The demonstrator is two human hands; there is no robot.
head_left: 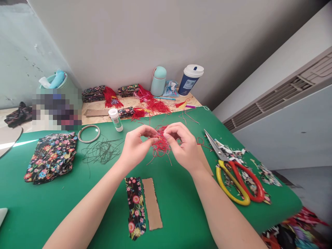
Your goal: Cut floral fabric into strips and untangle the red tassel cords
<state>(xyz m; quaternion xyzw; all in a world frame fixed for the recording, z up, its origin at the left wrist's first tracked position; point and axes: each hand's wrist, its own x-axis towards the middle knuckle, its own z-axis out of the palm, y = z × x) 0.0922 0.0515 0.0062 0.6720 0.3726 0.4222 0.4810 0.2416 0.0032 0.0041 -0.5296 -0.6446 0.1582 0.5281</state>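
Note:
My left hand (141,143) is raised over the green table, its thumb and fingertips pinched together at the left side of a tangle of red cords (161,147). Facing it, my right hand (183,143) pinches at the upper right of the same tangle. The fingertips are close but apart; whatever thin piece they hold is too small to name. Nearer to me lie a floral fabric strip (136,207) and, beside it on the right, a brown strip (152,204). Part of a brown card (204,159) shows behind my right wrist.
Open scissors (225,160) with yellow and red handles lie at right among fabric scraps (267,173). Left are folded floral cloth (53,155), dark green cord (102,151), a ring (88,134) and a glue stick (116,120). Behind stand a flask (158,81), a cup (190,80) and red-tasselled bundles (128,90).

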